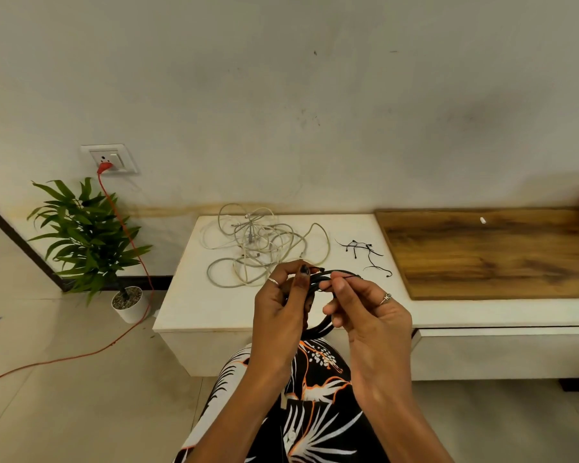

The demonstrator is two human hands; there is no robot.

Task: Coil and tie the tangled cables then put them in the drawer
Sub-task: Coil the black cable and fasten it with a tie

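Landmark: the white cabinet (188, 315) against the wall.

Far left of the cabinet, on the floor, a potted plant (91, 235) in a white pot. Above it a wall socket (109, 158) with a red plug; its orange cord (127, 235) drops past the plant and runs off left across the floor.

On the cabinet top, left part: a tangle of pale grey cables (254, 243), loose and uncoiled, loops overlapping.

Over the cabinet's front edge, your left hand (278, 315) grips a coiled black cable (318, 279), thumb and fingers curled round the bundle; the lower arc of the coil shows below your hands. Your right hand (368, 315) pinches a thin black tie (343, 278) at the top of that coil, fingertips pressed together on it. Whether the tie is looped round the coil, you cannot tell.

On the cabinet top, right of the tangle: a scatter of black ties (365, 253), lying apart from the cables.

Right of the white top, a wooden board (488, 252) with a small white object (482, 220) near its back edge. Below the cabinet top, right side, the white drawer front (502, 352).
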